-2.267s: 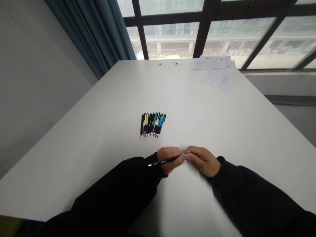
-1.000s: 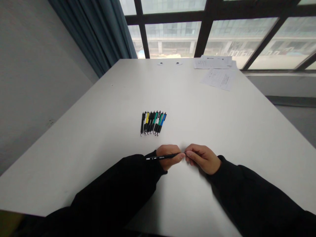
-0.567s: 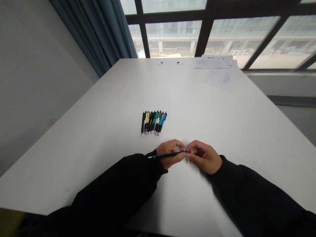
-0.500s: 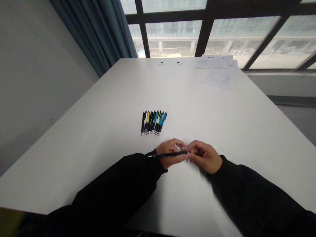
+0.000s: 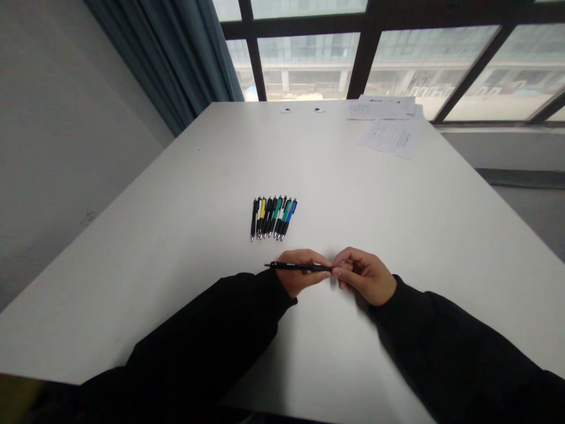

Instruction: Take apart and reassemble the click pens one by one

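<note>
A black pen (image 5: 300, 267) lies nearly level across my left hand (image 5: 304, 272), its narrow end pointing left past the wrist. Thumb and fingers of that hand close on the pen near its right end. My right hand (image 5: 364, 275) pinches the same right end between thumb and fingertips, and the fingertips of both hands almost meet there. What exactly sits between the right fingertips is too small to make out. Beyond my left hand, a row of several click pens (image 5: 272, 218) with black, white, yellow, green and blue barrels lies side by side on the table.
The white table (image 5: 185, 200) reaches to the window (image 5: 309, 65). Printed papers (image 5: 391, 138) lie at its far right corner. Two small oval fittings (image 5: 286, 111) sit at the far edge. A blue-grey curtain (image 5: 176, 59) hangs at the left, beside a wall.
The fingers of my left hand have closed further on the pen. The pen's left end has risen slightly in view, while my right hand stays almost in place.
</note>
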Available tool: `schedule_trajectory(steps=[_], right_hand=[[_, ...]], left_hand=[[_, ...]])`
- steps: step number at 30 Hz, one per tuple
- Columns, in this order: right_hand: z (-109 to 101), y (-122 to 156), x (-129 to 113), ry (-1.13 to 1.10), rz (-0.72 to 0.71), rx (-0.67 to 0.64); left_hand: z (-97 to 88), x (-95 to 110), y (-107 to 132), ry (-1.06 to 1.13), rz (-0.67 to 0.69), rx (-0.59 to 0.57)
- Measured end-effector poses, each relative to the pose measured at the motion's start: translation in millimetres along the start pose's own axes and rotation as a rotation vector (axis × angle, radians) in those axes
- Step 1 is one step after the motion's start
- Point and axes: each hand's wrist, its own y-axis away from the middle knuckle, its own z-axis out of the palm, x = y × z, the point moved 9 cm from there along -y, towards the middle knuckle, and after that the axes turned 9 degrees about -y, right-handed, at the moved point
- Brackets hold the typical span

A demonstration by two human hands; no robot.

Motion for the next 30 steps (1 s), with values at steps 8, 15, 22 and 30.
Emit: schedule_trajectory(steps=[8, 15, 22, 30], right_hand=[[-0.7, -0.4, -7.0, 0.006, -0.067, 0.028], [-8.4, -0.4, 0.6, 0.038, -0.016, 0.069], [-8.0, -2.1, -0.5, -0.008, -0.041, 0.052], [1.5, 2.6, 6.6, 0.119, 0.065, -0.069]], left_hand=[[-2.4, -2.6, -1.5, 0.135, -0.043, 0.022], [-1.7, -2.9, -2.8, 0.148, -0.031, 0.023], [0.2, -2.6, -2.2, 0.176, -0.027, 0.002], [-1.7, 0.3, -2.6, 0.166, 0.044, 0.027]])
